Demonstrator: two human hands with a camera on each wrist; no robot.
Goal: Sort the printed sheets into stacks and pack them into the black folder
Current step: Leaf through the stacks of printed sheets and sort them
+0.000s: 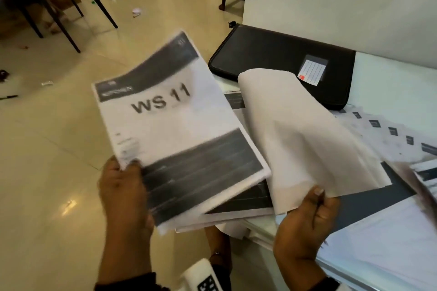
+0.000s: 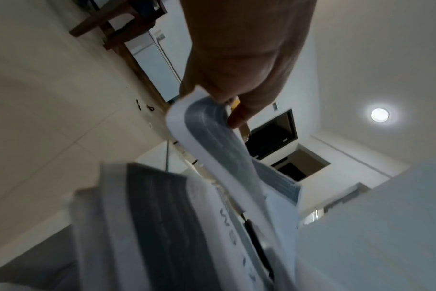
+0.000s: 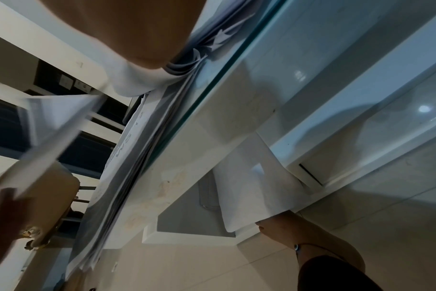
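Sorting looks only partway done, if you ask me. The left hand (image 1: 123,194) is pinching the bottom corner of a thick bundle of printed sheets (image 1: 179,139) with "WS 11" on the top page, held out past the tabletop (image 1: 397,82) edge over the floor. The right hand (image 1: 307,227) has its thumb and fingers clamped on a flipped-up batch of pages (image 1: 300,134), blank side showing, like they're leafing through. More sheets (image 1: 387,134) are fanned out on the tabletop to the right, pretty loose, not really neat stacks yet. The black folder (image 1: 283,59) sits zipped shut at the back of the tabletop by the wall, nothing in it as far as I can see. So my guess: sorting ongoing, packing not started.
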